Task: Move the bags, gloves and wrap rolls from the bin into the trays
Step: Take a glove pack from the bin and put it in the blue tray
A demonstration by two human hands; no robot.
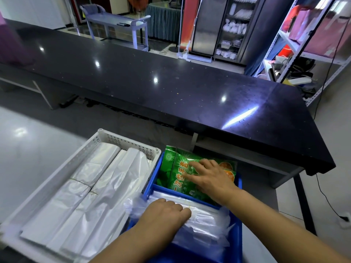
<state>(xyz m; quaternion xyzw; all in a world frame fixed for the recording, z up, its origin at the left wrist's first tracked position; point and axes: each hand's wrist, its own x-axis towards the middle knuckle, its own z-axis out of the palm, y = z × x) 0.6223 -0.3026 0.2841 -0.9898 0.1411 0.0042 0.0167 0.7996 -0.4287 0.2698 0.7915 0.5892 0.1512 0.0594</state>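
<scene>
Ideally, the right hand (208,178), spread flat on the green glove packs (178,171), would pinch one; the left hand (165,213) pressed the clear bags (205,223).

head cam | looks forward-down | close over blue tray (191,251) | single view
</scene>
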